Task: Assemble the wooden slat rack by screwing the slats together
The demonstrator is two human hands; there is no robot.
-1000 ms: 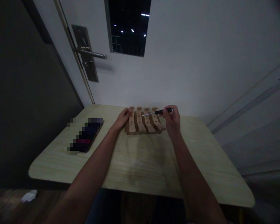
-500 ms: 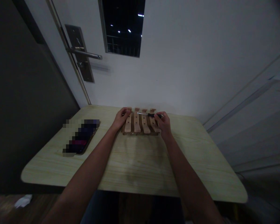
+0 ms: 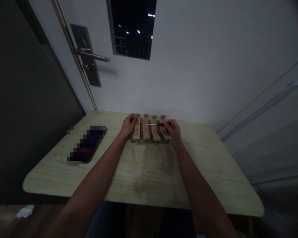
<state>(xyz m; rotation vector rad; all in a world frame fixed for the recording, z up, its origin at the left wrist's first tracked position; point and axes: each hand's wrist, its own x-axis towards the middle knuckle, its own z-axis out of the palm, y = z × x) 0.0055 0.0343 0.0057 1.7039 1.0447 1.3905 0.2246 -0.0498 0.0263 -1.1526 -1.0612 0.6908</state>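
Note:
My right hand (image 3: pixel 173 130) is closed around the black handle of a screwdriver (image 3: pixel 152 125). The thin metal shaft lies sideways over the slats, its tip by the hole in the second slat from the left. Under it, several pale wooden slats (image 3: pixel 155 132) with curved ends and small holes cross a brown board (image 3: pixel 150 141). At the board's left end, my left hand (image 3: pixel 129 125) is closed, its fingertips against the leftmost slat. Its fingers partly cover that end.
The board rests on a light wood-grain table (image 3: pixel 149 175) against a white door (image 3: pixel 201 66) with a metal handle (image 3: pixel 94 57). A phone (image 3: pixel 90 145), partly pixelated, lies left of my left forearm. A crumpled white thing (image 3: pixel 25 211) is on the floor at lower left.
The screwdriver's tip has moved slightly down, from above the second slat's hole to beside it, and the shaft is now nearly level. My left hand stays at the leftmost slat.

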